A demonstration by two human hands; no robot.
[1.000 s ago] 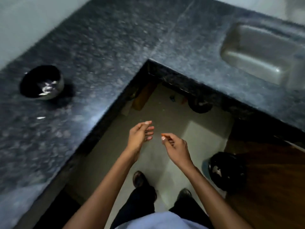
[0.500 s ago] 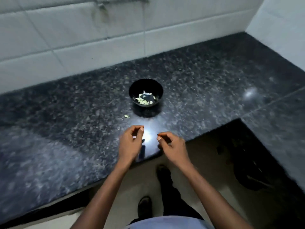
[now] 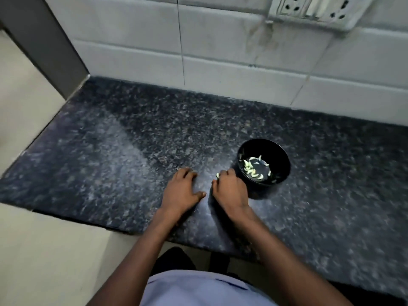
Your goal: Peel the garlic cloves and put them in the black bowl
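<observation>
Your right hand (image 3: 229,191), at centre frame beside the bowl (image 3: 263,162), pinches a small, light, slippery clove (image 3: 218,175) (keep fingertips at its ends), while your left hand (image 3: 181,192) rests flat, fingers relaxed, on the tabletop (image 3: 110,155).

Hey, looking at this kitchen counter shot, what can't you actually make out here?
Head view only:
- Right hand: a pale bit shows at its fingertips; the curled fingers hide what it is and whether it is gripped.
- Left hand: its palm faces down on the speckled black granite counter, hiding anything beneath.
- Round black bowl: the pale peeled garlic cloves are too small to count.
</observation>
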